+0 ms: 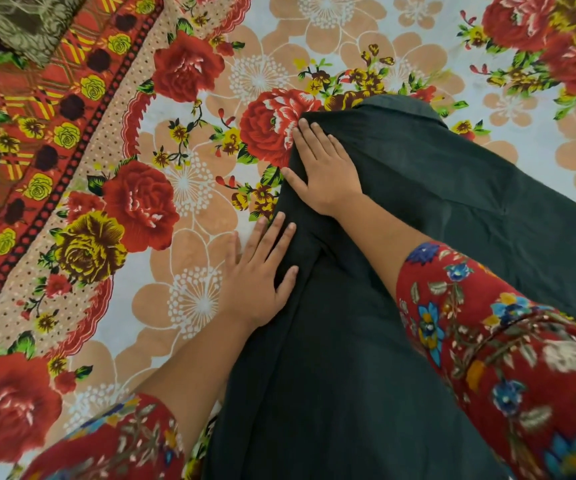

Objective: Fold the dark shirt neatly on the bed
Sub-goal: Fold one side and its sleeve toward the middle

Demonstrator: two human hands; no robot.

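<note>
Both hands lie flat, fingers straight, gripping nothing: our right hand (324, 168) presses the dark shirt (435, 188) near its collar at twelve o'clock, our left hand (255, 271) straddles its nine o'clock edge and the floral bedsheet (182, 188) beneath. We judge the cloth light, soft and limp; it is best pinched at hem and shoulder corners.

Left sleeve (117, 441) lower left, right sleeve (504, 358) lower right: red floral print, blue and yellow blossoms, ending mid-forearm. Left hand (255, 275), right hand (324, 168): short nails.
</note>
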